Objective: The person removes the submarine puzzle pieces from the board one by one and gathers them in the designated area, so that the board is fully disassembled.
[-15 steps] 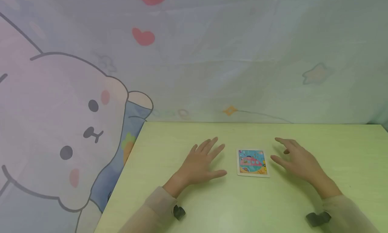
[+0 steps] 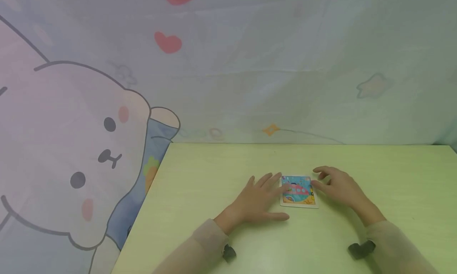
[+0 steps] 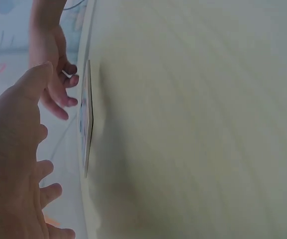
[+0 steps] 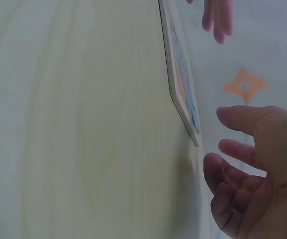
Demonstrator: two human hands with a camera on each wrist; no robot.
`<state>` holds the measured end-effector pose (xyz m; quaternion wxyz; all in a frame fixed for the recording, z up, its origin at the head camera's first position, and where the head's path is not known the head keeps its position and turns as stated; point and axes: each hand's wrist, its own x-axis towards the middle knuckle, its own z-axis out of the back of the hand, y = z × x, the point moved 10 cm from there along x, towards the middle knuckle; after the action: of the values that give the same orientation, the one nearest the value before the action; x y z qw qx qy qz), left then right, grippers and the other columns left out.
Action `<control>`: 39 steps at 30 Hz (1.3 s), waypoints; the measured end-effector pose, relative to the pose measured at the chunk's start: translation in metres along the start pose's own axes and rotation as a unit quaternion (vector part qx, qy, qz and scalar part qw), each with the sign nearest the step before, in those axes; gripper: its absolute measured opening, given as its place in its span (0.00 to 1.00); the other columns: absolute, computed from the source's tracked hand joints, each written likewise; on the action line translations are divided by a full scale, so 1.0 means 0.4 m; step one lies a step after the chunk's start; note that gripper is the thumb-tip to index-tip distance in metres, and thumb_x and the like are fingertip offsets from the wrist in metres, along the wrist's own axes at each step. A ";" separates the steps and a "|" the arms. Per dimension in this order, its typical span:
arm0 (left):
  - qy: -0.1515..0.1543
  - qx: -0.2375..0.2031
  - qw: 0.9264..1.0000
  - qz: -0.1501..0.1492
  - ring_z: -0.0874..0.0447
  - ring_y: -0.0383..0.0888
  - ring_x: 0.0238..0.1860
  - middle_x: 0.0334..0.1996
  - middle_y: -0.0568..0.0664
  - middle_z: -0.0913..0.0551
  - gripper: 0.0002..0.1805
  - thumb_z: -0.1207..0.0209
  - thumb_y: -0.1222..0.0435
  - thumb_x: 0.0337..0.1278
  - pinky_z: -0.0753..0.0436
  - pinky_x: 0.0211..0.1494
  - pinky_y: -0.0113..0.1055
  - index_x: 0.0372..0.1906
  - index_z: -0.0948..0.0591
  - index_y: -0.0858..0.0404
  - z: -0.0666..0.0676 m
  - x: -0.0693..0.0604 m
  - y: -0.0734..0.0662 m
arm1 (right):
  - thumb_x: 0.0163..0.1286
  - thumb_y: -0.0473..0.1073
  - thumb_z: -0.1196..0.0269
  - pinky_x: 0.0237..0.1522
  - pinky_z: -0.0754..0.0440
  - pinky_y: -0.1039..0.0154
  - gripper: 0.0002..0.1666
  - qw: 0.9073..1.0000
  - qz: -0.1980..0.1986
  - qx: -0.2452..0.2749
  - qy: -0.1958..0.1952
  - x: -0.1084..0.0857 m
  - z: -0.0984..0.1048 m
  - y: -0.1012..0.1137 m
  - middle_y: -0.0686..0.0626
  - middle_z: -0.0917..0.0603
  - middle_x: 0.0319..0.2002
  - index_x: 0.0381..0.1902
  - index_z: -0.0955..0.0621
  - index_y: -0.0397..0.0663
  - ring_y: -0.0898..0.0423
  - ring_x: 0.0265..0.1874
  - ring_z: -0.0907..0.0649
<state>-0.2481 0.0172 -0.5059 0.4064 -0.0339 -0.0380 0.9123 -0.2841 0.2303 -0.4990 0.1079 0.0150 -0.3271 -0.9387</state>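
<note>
A reach, calling next for a grip, seems in hand: empty left hand [image 2: 254, 201] wide at nine o'clock, empty right hand [image 2: 339, 188] loosely curved at three, picture board [image 2: 301, 197] between at the head view's four o'clock, contact unclear.

Left grip [image 2: 256, 202] and right grip [image 2: 340, 188] have neared the picture board [image 2: 300, 194], a left finger [image 2: 278, 190] seemingly over it.

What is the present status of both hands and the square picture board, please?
Left hand empty, at left edge of picture board; right hand empty, near its right edge. Lying flat on table. Left hand partly hides it in head view.
</note>
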 end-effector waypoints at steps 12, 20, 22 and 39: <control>0.042 0.030 0.999 -0.017 0.64 0.51 0.84 0.85 0.46 0.60 0.48 0.68 0.21 0.62 0.44 0.74 0.70 0.84 0.56 0.32 -0.059 0.052 -0.065 | 0.74 0.57 0.34 0.38 0.19 0.53 0.31 0.999 -0.007 0.017 0.029 0.009 -0.034 0.010 0.45 0.15 0.49 0.63 0.20 0.41 0.49 0.43 0.15; 0.057 0.051 0.997 -0.001 0.67 0.49 0.84 0.85 0.44 0.62 0.46 0.74 0.20 0.61 0.47 0.76 0.68 0.82 0.60 0.28 -0.074 0.065 -0.077 | 0.74 0.55 0.33 0.42 0.18 0.45 0.25 1.000 -0.005 0.011 0.024 0.017 -0.042 0.011 0.44 0.16 0.47 0.57 0.16 0.43 0.46 0.45 0.17; 0.058 0.057 0.997 0.002 0.67 0.48 0.84 0.85 0.43 0.61 0.46 0.74 0.20 0.61 0.47 0.76 0.68 0.82 0.60 0.27 -0.073 0.068 -0.079 | 0.74 0.54 0.33 0.43 0.19 0.45 0.24 1.000 -0.006 0.010 0.022 0.019 -0.042 0.013 0.44 0.16 0.47 0.57 0.16 0.42 0.46 0.45 0.18; 0.070 0.077 0.994 0.016 0.65 0.49 0.84 0.85 0.41 0.60 0.47 0.72 0.20 0.61 0.43 0.74 0.69 0.83 0.56 0.29 -0.062 0.073 -0.087 | 0.74 0.53 0.34 0.46 0.19 0.39 0.26 0.999 -0.019 0.033 0.030 0.014 -0.047 0.016 0.39 0.17 0.49 0.57 0.18 0.36 0.39 0.49 0.18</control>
<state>-0.2395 0.0631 -0.5282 0.3947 -0.0671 0.0610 0.9143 -0.2866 0.2125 -0.5094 0.0994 0.0524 -0.3538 -0.9285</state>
